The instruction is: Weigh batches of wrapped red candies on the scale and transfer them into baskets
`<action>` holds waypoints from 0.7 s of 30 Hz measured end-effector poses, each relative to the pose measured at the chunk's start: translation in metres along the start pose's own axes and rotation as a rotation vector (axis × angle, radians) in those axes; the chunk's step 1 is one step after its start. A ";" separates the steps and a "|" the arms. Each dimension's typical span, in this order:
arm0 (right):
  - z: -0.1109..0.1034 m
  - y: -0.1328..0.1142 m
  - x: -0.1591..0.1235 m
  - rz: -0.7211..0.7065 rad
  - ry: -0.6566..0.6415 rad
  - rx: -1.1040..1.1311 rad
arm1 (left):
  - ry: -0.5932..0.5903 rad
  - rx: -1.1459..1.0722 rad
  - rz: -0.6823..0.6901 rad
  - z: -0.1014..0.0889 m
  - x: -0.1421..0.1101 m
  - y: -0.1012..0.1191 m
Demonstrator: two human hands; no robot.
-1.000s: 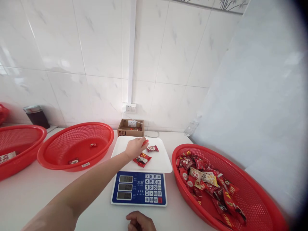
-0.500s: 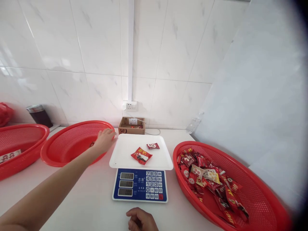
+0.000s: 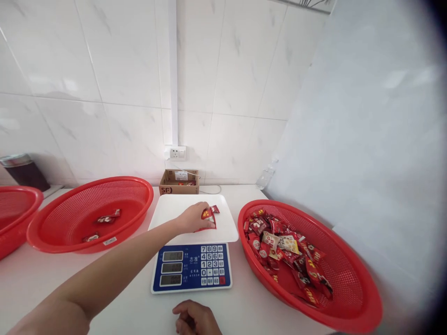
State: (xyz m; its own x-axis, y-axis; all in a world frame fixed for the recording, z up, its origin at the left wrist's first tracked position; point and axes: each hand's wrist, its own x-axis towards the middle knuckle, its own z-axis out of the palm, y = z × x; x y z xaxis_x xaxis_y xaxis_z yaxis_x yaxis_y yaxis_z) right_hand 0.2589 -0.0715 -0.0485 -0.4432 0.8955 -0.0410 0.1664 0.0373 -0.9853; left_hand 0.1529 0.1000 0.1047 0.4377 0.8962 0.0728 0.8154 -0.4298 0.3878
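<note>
My left hand [image 3: 193, 217] reaches over the white scale tray [image 3: 164, 214], its fingers closed on a red snack packet [image 3: 210, 216]. Part of that packet is hidden under the fingers. Just behind it on the tray lies a small dark red packet [image 3: 215, 209]. Below the tray is the blue keypad panel of the digital scale [image 3: 192, 267], with three displays. At the bottom edge my right hand [image 3: 197, 318] rests on the table with curled fingers, near the front of the scale. Nothing shows in it.
A red basket [image 3: 359, 288] on the right holds many wrapped snacks. The left red basket [image 3: 139, 190] has a few packets, and another red basket [image 3: 21, 209] stands beyond it. Behind the tray are a cardboard box [image 3: 179, 190] and a wall socket [image 3: 178, 152]; a clear bottle [image 3: 266, 176] leans right.
My left hand has moved right, from the left basket's rim to the tray, and closed on the larger red packet. My right hand stays by the scale. The view has shifted slightly right.
</note>
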 end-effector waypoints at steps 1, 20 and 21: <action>0.000 -0.001 0.000 -0.001 -0.004 -0.011 | 0.028 0.000 -0.025 0.002 0.007 0.003; 0.000 0.012 -0.001 -0.050 -0.018 -0.025 | 0.321 0.008 -0.144 -0.029 -0.048 -0.007; -0.001 0.012 -0.001 -0.054 -0.028 -0.040 | 0.376 0.017 -0.196 -0.039 -0.059 -0.019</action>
State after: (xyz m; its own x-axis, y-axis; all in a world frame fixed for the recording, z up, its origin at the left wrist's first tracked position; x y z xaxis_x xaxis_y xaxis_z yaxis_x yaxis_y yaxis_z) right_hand 0.2621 -0.0714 -0.0602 -0.4769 0.8789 0.0069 0.1766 0.1035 -0.9788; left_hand 0.0969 0.0597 0.1292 0.1072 0.9376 0.3308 0.8771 -0.2459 0.4126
